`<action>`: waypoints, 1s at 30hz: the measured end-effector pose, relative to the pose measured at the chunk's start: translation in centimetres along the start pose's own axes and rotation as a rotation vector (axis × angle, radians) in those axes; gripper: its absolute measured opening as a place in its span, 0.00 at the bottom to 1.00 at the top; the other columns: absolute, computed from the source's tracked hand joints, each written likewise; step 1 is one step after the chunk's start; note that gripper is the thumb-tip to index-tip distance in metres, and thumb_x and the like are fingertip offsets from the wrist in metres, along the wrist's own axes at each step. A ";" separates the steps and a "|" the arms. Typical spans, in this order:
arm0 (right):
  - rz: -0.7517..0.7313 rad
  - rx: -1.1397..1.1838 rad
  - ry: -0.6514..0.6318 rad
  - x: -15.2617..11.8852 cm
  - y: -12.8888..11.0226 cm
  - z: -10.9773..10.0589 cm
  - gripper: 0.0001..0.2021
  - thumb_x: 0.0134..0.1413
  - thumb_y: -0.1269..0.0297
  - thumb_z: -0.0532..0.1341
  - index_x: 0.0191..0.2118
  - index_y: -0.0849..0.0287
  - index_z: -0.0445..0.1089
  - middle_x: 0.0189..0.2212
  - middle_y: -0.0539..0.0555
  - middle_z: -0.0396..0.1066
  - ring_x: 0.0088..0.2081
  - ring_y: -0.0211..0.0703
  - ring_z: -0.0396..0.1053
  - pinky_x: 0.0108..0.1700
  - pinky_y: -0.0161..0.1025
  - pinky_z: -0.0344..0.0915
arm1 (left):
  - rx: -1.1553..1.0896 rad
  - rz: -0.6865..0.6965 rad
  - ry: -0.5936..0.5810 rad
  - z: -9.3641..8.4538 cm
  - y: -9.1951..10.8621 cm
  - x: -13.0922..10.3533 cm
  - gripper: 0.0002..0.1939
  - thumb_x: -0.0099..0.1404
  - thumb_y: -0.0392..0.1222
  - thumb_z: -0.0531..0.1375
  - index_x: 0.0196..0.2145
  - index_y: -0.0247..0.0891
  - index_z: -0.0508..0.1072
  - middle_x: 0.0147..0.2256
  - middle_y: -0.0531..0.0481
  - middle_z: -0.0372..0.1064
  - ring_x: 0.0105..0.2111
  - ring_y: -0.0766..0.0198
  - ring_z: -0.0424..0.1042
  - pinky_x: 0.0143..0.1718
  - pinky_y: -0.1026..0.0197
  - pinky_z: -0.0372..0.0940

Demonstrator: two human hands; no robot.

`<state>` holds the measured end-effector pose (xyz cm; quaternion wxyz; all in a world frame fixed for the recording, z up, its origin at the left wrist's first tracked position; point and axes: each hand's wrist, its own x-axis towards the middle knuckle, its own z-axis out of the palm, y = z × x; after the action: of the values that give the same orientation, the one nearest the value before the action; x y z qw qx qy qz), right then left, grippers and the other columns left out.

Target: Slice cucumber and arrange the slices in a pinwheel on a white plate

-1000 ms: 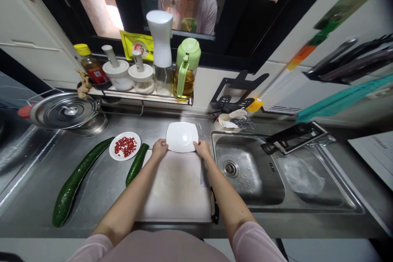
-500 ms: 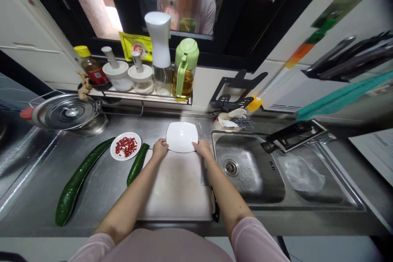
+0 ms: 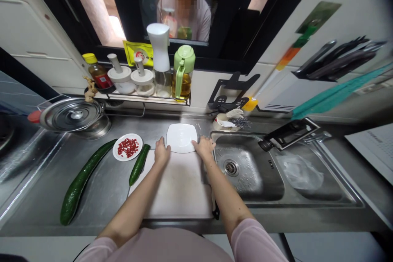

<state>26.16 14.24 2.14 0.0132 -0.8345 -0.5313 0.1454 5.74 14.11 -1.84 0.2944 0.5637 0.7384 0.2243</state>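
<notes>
An empty white square plate (image 3: 182, 137) lies at the back edge of the white cutting board (image 3: 179, 192). My left hand (image 3: 161, 151) is beside the plate's left edge, fingers apart and holding nothing. At the plate's right corner is my right hand (image 3: 204, 147), its thumb at the rim and its other fingers spread away. Left of the board lie a short cucumber piece (image 3: 139, 165), a round white plate (image 3: 114, 151) of chopped red pieces (image 3: 128, 147) and a long cucumber (image 3: 82, 180). A knife's black handle (image 3: 216, 212) shows at the board's right edge.
A steel sink (image 3: 251, 172) is on the right, with a plastic bag (image 3: 301, 172) beside its basin. Behind, a rack (image 3: 144, 99) holds seasoning jars and an oil bottle (image 3: 183, 73). A lidded pot (image 3: 76, 116) stands at the back left.
My left hand has come off the plate's edge and its fingers have parted. The fingers of my right hand have spread out to the right. The camera view has shifted slightly.
</notes>
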 end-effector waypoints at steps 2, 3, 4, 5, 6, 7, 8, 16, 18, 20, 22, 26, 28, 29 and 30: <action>-0.063 0.088 0.095 -1.7 0.9 -0.5 0.23 0.59 0.48 0.55 0.51 0.60 0.69 0.49 0.62 0.70 0.53 0.56 0.59 0.54 0.48 0.48 | -0.049 0.068 0.057 -0.3 -0.5 -2.3 0.29 0.60 0.38 0.58 0.59 0.38 0.62 0.54 0.39 0.64 0.49 0.55 0.68 0.52 0.57 0.61; -0.094 0.133 0.134 -2.8 1.5 -0.6 0.21 0.61 0.49 0.53 0.51 0.58 0.69 0.48 0.61 0.70 0.52 0.54 0.60 0.53 0.47 0.49 | -0.080 0.106 0.055 -0.4 -1.0 -3.8 0.27 0.60 0.39 0.57 0.58 0.39 0.65 0.52 0.41 0.66 0.49 0.56 0.68 0.52 0.56 0.62; -0.107 0.170 0.169 -4.1 2.4 -0.6 0.20 0.61 0.51 0.52 0.50 0.58 0.69 0.47 0.59 0.70 0.50 0.53 0.60 0.53 0.45 0.49 | -0.121 0.134 0.046 -0.6 -1.5 -5.3 0.24 0.61 0.40 0.57 0.56 0.40 0.67 0.49 0.42 0.68 0.47 0.56 0.69 0.51 0.56 0.63; -0.104 0.203 0.191 -5.5 3.3 -0.4 0.19 0.61 0.52 0.52 0.49 0.58 0.70 0.45 0.59 0.71 0.49 0.51 0.61 0.52 0.43 0.50 | -0.167 0.138 0.036 -0.7 -2.2 -6.9 0.22 0.61 0.41 0.56 0.54 0.40 0.68 0.46 0.43 0.69 0.43 0.58 0.70 0.48 0.57 0.64; -0.096 0.233 0.195 -6.9 4.4 -0.2 0.18 0.61 0.53 0.51 0.47 0.59 0.70 0.43 0.58 0.72 0.46 0.50 0.62 0.50 0.42 0.52 | -0.216 0.121 0.030 -0.9 -3.0 -8.6 0.21 0.61 0.43 0.56 0.52 0.40 0.69 0.43 0.45 0.70 0.40 0.59 0.71 0.45 0.58 0.66; -0.091 0.259 0.188 -8.4 5.5 0.2 0.18 0.61 0.54 0.51 0.45 0.59 0.71 0.40 0.57 0.72 0.44 0.49 0.63 0.48 0.40 0.53 | -0.267 0.102 0.015 -1.0 -3.8 -10.2 0.20 0.61 0.45 0.56 0.51 0.40 0.70 0.40 0.46 0.71 0.36 0.61 0.71 0.42 0.59 0.66; -0.084 0.277 0.180 -9.9 6.6 0.7 0.17 0.61 0.55 0.51 0.43 0.60 0.71 0.37 0.57 0.72 0.43 0.48 0.63 0.46 0.39 0.54 | -0.316 0.086 -0.017 -1.0 -4.6 -11.8 0.19 0.61 0.46 0.56 0.49 0.39 0.71 0.36 0.48 0.71 0.33 0.63 0.70 0.38 0.61 0.66; 0.009 0.212 0.087 -16.3 12.0 3.3 0.16 0.55 0.58 0.57 0.45 0.61 0.68 0.39 0.59 0.71 0.43 0.48 0.67 0.45 0.37 0.58 | -0.428 0.026 0.003 -2.4 -6.3 -15.9 0.18 0.63 0.48 0.54 0.46 0.36 0.72 0.25 0.53 0.67 0.25 0.67 0.67 0.29 0.65 0.63; 0.015 0.181 0.043 -16.3 12.0 3.4 0.17 0.54 0.57 0.58 0.47 0.61 0.67 0.41 0.59 0.70 0.44 0.48 0.68 0.45 0.37 0.59 | -0.370 0.061 0.091 -3.2 -5.5 -14.6 0.16 0.63 0.45 0.53 0.45 0.37 0.72 0.29 0.50 0.70 0.29 0.65 0.69 0.35 0.63 0.64; 0.013 0.156 0.007 -16.1 11.8 3.4 0.18 0.54 0.57 0.58 0.48 0.61 0.66 0.43 0.59 0.70 0.45 0.48 0.68 0.45 0.37 0.59 | -0.291 0.123 0.163 -4.0 -4.9 -13.2 0.15 0.64 0.43 0.53 0.45 0.37 0.73 0.35 0.47 0.72 0.35 0.62 0.70 0.42 0.60 0.65; 0.016 0.137 -0.016 -16.0 11.7 3.4 0.19 0.54 0.58 0.58 0.50 0.61 0.65 0.44 0.60 0.70 0.45 0.49 0.69 0.45 0.37 0.60 | -0.151 0.157 0.248 -4.8 -4.7 -11.8 0.14 0.63 0.41 0.54 0.45 0.39 0.73 0.41 0.44 0.72 0.44 0.57 0.68 0.50 0.55 0.61; 0.023 0.116 -0.027 -15.8 11.7 3.7 0.21 0.54 0.59 0.58 0.53 0.62 0.63 0.46 0.61 0.69 0.46 0.49 0.69 0.44 0.38 0.61 | 0.095 0.034 0.339 -6.1 -5.3 -9.9 0.17 0.62 0.40 0.56 0.49 0.43 0.72 0.50 0.42 0.66 0.54 0.49 0.60 0.55 0.48 0.54; 0.016 0.111 -0.023 -15.7 11.7 3.8 0.21 0.54 0.60 0.58 0.53 0.62 0.62 0.47 0.62 0.69 0.46 0.49 0.70 0.44 0.37 0.61 | 0.181 -0.031 0.326 -6.5 -5.9 -9.3 0.20 0.62 0.41 0.57 0.53 0.44 0.69 0.53 0.41 0.63 0.55 0.47 0.58 0.54 0.45 0.53; 0.014 0.109 -0.023 -15.7 11.7 3.8 0.21 0.55 0.61 0.58 0.54 0.62 0.62 0.47 0.62 0.69 0.46 0.48 0.70 0.45 0.37 0.60 | 0.217 -0.056 0.310 -6.6 -6.2 -9.0 0.22 0.61 0.42 0.58 0.54 0.44 0.68 0.53 0.40 0.62 0.55 0.46 0.58 0.54 0.45 0.53; 0.012 0.107 -0.025 -15.6 11.6 3.7 0.21 0.55 0.62 0.58 0.54 0.62 0.62 0.48 0.62 0.69 0.46 0.48 0.70 0.45 0.37 0.60 | 0.248 -0.080 0.290 -6.7 -6.5 -8.7 0.24 0.61 0.43 0.58 0.56 0.44 0.66 0.54 0.39 0.62 0.55 0.45 0.58 0.53 0.44 0.53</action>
<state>29.32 -5.22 0.08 0.0500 -0.8339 -0.5179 0.1841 -1.80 4.02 0.32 0.1217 0.5275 0.8170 0.1986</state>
